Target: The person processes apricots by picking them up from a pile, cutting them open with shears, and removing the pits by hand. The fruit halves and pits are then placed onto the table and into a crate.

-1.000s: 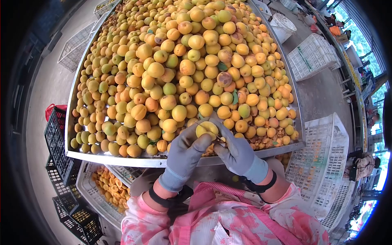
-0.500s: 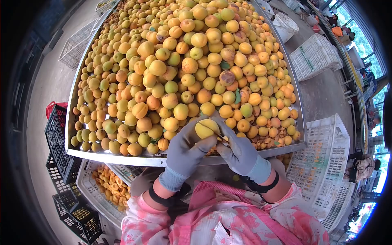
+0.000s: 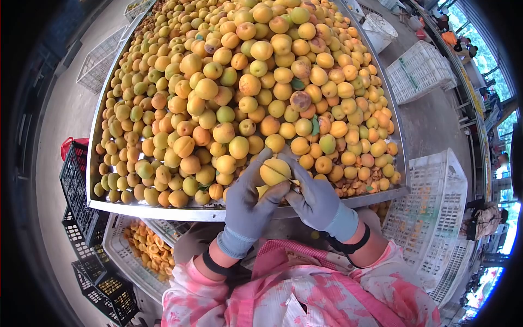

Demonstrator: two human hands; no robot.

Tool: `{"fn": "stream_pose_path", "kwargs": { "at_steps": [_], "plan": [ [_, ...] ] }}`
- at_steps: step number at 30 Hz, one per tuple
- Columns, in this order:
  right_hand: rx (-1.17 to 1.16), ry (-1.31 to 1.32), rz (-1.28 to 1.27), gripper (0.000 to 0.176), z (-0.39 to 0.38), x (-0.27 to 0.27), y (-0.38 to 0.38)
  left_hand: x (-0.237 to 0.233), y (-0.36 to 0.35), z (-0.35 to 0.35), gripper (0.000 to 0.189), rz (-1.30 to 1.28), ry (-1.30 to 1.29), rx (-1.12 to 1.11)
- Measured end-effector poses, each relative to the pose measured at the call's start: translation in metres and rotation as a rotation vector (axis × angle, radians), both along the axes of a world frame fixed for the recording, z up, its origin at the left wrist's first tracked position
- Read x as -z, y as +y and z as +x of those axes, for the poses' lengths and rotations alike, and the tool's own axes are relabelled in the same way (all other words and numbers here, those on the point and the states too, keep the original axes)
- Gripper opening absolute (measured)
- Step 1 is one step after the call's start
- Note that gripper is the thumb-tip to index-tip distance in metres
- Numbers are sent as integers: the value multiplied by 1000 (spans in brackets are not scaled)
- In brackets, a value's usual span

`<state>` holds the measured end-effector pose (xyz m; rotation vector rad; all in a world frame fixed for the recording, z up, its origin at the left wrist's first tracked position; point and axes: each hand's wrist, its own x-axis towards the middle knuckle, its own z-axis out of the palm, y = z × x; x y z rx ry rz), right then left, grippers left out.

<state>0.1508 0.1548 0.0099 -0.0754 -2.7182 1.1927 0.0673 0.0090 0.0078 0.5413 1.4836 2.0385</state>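
Observation:
Both of my hands wear grey gloves over the near edge of a metal tray point(image 3: 158, 211) heaped with apricots point(image 3: 223, 133). My left hand point(image 3: 246, 197) is closed around one yellow apricot point(image 3: 274, 171), its thumb below the fruit. A dark cut line runs across this apricot. In my right hand point(image 3: 317, 203) is a small thin knife point(image 3: 295, 182), pinched between thumb and fingers, with its tip end at the fruit's right side. Most of the knife's handle is hidden by the glove.
A white crate point(image 3: 122, 248) with halved apricots stands below the tray at left, beside black crates point(image 3: 76, 180). White crates point(image 3: 425, 212) stand at right, with another stack point(image 3: 419, 73) and a white bucket point(image 3: 379, 31) farther back. Brown scraps point(image 3: 348, 189) lie in the tray's near right corner.
The knife blade, earlier lying across the apricot's top, is now at its right side, and a cut line shows on the fruit. My left hand has tilted slightly.

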Motion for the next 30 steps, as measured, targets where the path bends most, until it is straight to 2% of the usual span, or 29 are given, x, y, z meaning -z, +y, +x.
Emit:
{"fn": "stream_pose_path", "kwargs": {
  "at_steps": [3,5,7,9,11,12,14,18,20,21,23,24,26,28,30],
  "plan": [
    [-5,14,44,68,-1,-1,2,-2,0,-2,58,-37,85,-41],
    [-21,24,43,68,-2,-1,1,-1,0,-2,57,58,-22,-22],
    [-2,110,36,69,-3,-1,-1,-3,-2,-4,57,50,-125,-1],
    [7,57,19,69,-3,-2,-1,-1,-2,-9,57,42,-225,23],
    [11,5,2,70,-4,-3,-2,10,-3,-13,57,53,-385,162],
    [10,19,-10,70,-4,-3,-2,9,-2,-10,57,54,-384,158],
    [11,29,-28,70,-4,-3,-3,7,2,0,62,-13,16,-39],
    [0,7,10,69,-5,1,-3,-2,-2,-3,62,-6,-1,-26],
    [10,20,-22,69,-5,2,-6,-9,-4,-7,58,-7,-181,26],
    [15,-1,-20,69,-6,2,-7,-4,-6,-10,58,-7,-182,24],
    [13,-23,-13,69,-7,0,-7,8,-11,-18,58,-77,-397,187],
    [16,-11,-27,68,-7,0,-8,8,-10,-15,58,-73,-398,181],
    [14,2,-45,67,-8,0,-9,6,-7,-5,53,-13,-149,22],
    [-4,-73,-20,67,-7,0,-8,6,-6,-2,53,-11,-118,-15],
    [4,-19,-24,67,-8,1,-10,4,-4,-3,52,-3,-80,-43]
  ]
}}
